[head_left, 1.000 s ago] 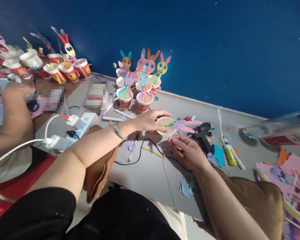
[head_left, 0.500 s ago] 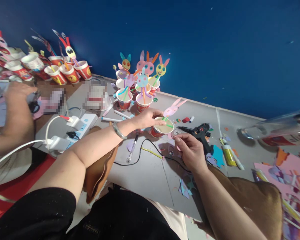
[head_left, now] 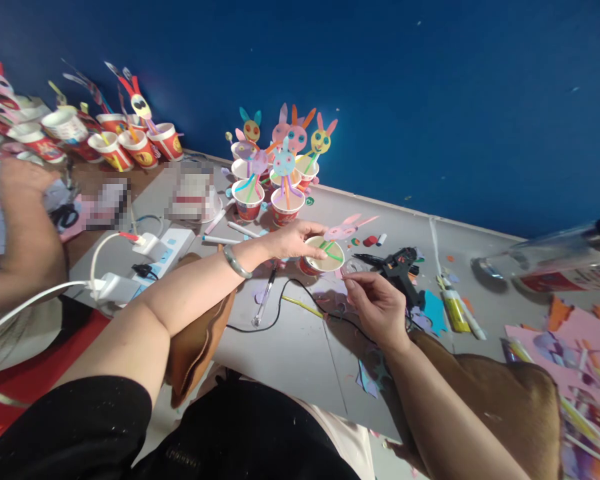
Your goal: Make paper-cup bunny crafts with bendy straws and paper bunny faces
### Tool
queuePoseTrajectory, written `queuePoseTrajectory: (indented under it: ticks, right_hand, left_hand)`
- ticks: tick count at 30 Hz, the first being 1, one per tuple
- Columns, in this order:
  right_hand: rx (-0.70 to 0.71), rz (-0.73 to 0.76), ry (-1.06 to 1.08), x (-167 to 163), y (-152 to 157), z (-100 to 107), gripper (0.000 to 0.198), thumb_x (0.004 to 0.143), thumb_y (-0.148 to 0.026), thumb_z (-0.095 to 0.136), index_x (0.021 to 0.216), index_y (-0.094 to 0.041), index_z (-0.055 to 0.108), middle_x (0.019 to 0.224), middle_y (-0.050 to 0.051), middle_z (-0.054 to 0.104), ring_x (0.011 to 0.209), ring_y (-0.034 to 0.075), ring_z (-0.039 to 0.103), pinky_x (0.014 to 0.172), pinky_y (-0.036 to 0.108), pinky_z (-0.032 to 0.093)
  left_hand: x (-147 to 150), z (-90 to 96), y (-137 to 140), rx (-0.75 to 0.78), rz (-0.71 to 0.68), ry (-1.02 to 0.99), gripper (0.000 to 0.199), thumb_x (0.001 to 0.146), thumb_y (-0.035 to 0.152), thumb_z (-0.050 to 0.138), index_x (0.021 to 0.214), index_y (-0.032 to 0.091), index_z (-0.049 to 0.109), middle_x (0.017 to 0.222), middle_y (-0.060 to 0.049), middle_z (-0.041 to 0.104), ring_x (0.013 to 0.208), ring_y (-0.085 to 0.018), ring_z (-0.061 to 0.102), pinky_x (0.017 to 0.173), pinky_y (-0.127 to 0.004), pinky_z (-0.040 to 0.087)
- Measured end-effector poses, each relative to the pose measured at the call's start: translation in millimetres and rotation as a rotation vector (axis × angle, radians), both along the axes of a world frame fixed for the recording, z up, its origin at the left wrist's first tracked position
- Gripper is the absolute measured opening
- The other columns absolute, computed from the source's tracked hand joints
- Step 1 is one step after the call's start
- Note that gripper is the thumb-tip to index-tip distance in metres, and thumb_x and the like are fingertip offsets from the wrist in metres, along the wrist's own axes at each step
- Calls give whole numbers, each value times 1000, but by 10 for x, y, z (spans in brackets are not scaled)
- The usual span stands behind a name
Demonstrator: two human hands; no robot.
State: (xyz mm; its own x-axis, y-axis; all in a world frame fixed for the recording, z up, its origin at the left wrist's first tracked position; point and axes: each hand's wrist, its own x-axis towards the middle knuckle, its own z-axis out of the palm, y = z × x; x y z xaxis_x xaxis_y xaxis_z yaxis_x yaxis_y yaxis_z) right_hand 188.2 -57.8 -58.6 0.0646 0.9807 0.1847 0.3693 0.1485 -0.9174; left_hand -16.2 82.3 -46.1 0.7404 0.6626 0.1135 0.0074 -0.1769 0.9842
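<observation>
My left hand grips the left rim of a red-and-white paper cup, thumb over the inside. From the cup rise green straws bearing a pink paper rabbit head, which leans to the right. Just right of the cup, my right hand is closed in a pinch near its lower side; whatever lies between the fingertips is too small to make out. A black glue gun rests on the table beyond that hand. Below the cup lies a yellow straw.
Finished rabbit cups stand by the blue wall. Left are a power strip, a pen, and another person's arm near scissors. Right are a yellow glue bottle, a clear bottle and paper scraps.
The rabbit head has tipped lower and to the right, and the cup has tilted slightly. My right hand has shifted a little left. The other person's hand has moved left.
</observation>
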Motion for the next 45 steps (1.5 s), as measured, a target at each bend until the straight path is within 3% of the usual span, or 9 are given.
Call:
queuePoseTrajectory:
  ticks: [5,9,14,18,23,27,37,42,45]
  right_hand:
    - [201,49,-300,0,-12,-14,18,97,-37,59,92,-25,72,73,5,70,63,19,64,67,37,55]
    - [492,269,-553,-29,63,-42,13,96,-24,59,95,-27,71,71,3,70,70,21,65,92,48,56]
    - [613,527,-755,-143,171,-36,22,99,-17,53,109,-23,72,79,4,70,80,20,66,106,48,51]
    - [704,551,-864,-225,268,15,24,101,-17,52,116,-17,70,95,9,74,99,24,67,100,44,52]
    - [771,556,-896,-251,417,85,24,103,-17,47,113,-16,69,84,6,71,80,19,66,94,38,52]
    - [782,539,-895,-221,513,94,23,102,-12,45,107,-17,67,86,6,71,80,18,64,90,36,52]
    - [871,388,-915,-208,619,135,15,100,-12,51,100,-20,64,77,5,63,72,19,56,79,34,50]
    - [856,364,-926,-176,704,173,16,99,-12,50,100,-19,64,76,5,64,71,20,54,77,34,48]
    - [839,360,-927,-116,796,174,15,100,-14,51,103,-19,64,79,7,67,72,21,56,77,35,48]
  left_hand:
    - [-16,-10,6,-29,-42,-8,37,72,24,82,107,17,75,118,-8,74,120,-21,63,112,-41,46]
    - [-18,-18,3,-16,-30,9,41,74,26,81,113,17,74,123,-9,73,123,-23,62,110,-43,47]
    - [3,-51,5,-2,-33,-17,40,73,27,82,111,16,75,119,-9,74,120,-23,63,111,-44,44]
    - [2,-41,-1,-52,-32,-2,39,72,25,82,109,16,74,112,-6,74,115,-21,64,107,-40,46]
    - [-49,-8,-9,-112,22,51,32,75,30,80,103,15,74,99,-3,72,98,-17,65,95,-35,50]
    - [-54,9,-17,-269,10,-78,34,72,25,81,103,16,73,103,-5,71,97,-16,65,94,-34,50]
    - [-45,-31,-6,-367,125,-104,55,78,31,82,130,23,67,130,-10,68,109,-19,67,98,-35,53]
    - [-56,66,-80,-460,161,-73,68,81,38,81,142,23,57,116,-12,71,88,-18,70,75,-31,57]
    - [-17,65,-79,-502,211,-130,71,79,32,83,143,23,55,117,-11,70,86,-14,68,72,-26,55]
